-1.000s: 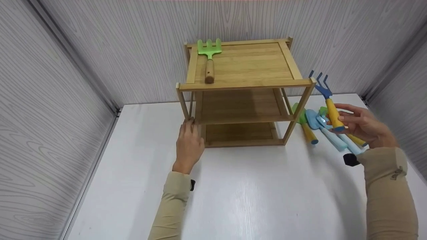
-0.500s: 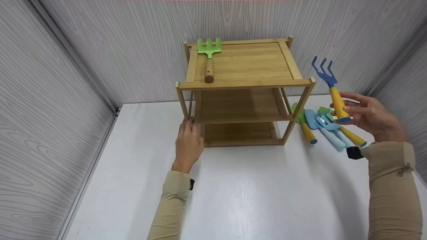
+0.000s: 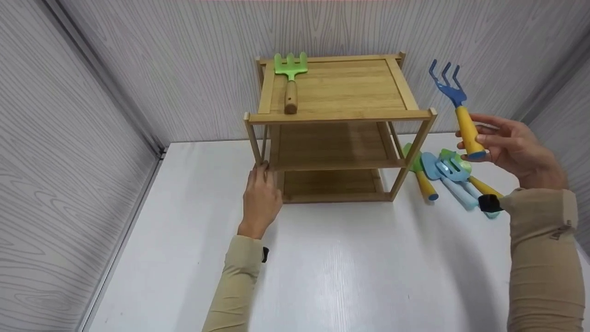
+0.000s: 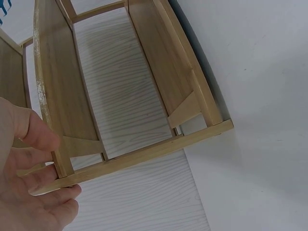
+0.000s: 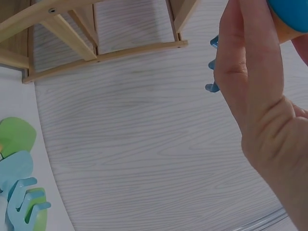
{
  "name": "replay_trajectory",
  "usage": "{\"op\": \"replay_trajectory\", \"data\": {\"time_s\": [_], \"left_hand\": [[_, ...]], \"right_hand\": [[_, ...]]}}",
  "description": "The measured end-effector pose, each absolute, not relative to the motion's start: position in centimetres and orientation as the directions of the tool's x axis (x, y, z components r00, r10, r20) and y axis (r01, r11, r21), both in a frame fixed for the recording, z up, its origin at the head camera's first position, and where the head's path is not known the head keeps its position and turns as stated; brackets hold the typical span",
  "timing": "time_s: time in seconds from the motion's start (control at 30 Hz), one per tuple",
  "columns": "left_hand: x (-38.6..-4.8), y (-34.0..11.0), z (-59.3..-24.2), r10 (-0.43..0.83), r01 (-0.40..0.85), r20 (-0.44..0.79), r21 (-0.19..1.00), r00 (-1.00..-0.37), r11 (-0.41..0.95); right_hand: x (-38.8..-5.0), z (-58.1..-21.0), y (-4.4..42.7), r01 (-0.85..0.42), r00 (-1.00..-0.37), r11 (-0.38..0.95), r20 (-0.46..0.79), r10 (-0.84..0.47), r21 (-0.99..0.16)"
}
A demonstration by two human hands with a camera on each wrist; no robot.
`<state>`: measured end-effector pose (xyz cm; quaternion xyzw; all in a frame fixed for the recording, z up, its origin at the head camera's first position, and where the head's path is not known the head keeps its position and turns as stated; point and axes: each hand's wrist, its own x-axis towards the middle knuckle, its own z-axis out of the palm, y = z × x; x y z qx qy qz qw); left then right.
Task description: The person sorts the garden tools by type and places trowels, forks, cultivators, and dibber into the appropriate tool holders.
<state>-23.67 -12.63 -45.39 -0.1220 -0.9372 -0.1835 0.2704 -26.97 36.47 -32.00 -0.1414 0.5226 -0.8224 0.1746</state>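
Observation:
A three-tier wooden shelf [image 3: 341, 115] stands at the back of the table. My left hand [image 3: 261, 200] grips its front left post at the middle tier; in the left wrist view the thumb and fingers [image 4: 36, 180] curl round the frame. Up in the air to the right of the shelf, my right hand [image 3: 516, 147] holds a small rake [image 3: 468, 131] by its yellow handle, blue prongs pointing up. In the right wrist view its handle is mostly hidden by the fingers [image 5: 260, 53]. A green fork with a wooden handle [image 3: 291, 94] lies on the top tier at the left.
Right of the shelf, several garden tools lie on the white table [image 3: 350, 258]: a green one with a yellow handle [image 3: 426, 185], a light blue shovel [image 3: 430, 166] and a light blue fork [image 3: 454, 171] among them. Grey wood-patterned walls [image 3: 184, 69] stand behind and at both sides.
My right hand has lifted the rake up and slightly right, away from the tools on the table. My left hand stays on the shelf post.

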Motion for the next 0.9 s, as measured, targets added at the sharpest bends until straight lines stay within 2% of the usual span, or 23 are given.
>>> {"op": "replay_trajectory", "data": {"time_s": [0.13,0.37,0.63,0.9], "left_hand": [[-23.6,-12.7,-45.5,0.119,0.323,0.55,0.291,-0.827,0.901],[-23.7,-12.6,-45.6,0.124,0.333,0.558,0.291,-0.82,0.897],[-24.0,-12.6,-45.5,0.133,0.344,0.578,0.272,-0.805,0.899],[-23.7,-12.7,-45.6,0.129,0.338,0.576,0.272,-0.807,0.901]], "right_hand": [[-26.9,-31.5,36.0,0.126,-0.888,-0.409,0.081,-0.453,-0.904],[-27.0,-30.5,35.1,0.066,-0.888,-0.357,0.109,-0.447,-0.932],[-27.5,-29.3,33.8,0.039,-0.85,-0.334,0.144,-0.506,-0.942],[-27.8,-29.1,32.2,0.006,-0.854,-0.306,0.154,-0.497,-0.952]]}}
